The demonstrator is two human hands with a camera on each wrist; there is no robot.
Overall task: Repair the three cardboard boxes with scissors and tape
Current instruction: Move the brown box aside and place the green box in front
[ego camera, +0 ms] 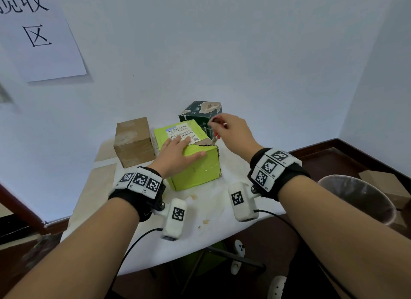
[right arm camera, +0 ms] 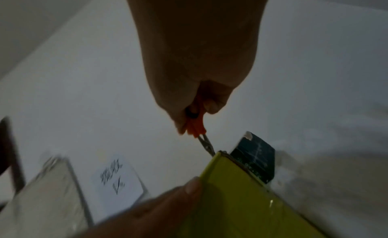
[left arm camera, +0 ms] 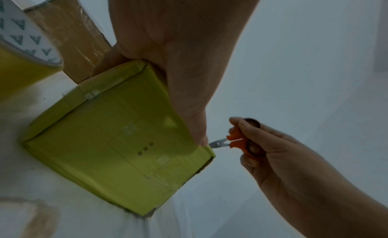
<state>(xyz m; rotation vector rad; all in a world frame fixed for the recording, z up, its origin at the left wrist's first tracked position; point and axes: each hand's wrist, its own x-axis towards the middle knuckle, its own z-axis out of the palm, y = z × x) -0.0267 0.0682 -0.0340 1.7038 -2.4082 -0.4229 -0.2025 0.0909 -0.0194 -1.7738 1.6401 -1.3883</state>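
The middle box [ego camera: 193,163] stands on the table [ego camera: 222,220] and serves as landmark: a second box [ego camera: 133,141] stands just left of it, a third box [ego camera: 200,113] just behind its right rear corner, and a tape roll [left arm camera: 25,59] lies to its left, nearer than the second box. The left hand [ego camera: 178,153] rests on top of the middle box, while the right hand [ego camera: 233,134] holds scissors [left arm camera: 233,142] at its right rear top corner, blades touching the edge. A bin [ego camera: 355,198] stands on the floor well right of the middle box, and a paper sign [ego camera: 42,36] hangs on the wall behind and to its left.
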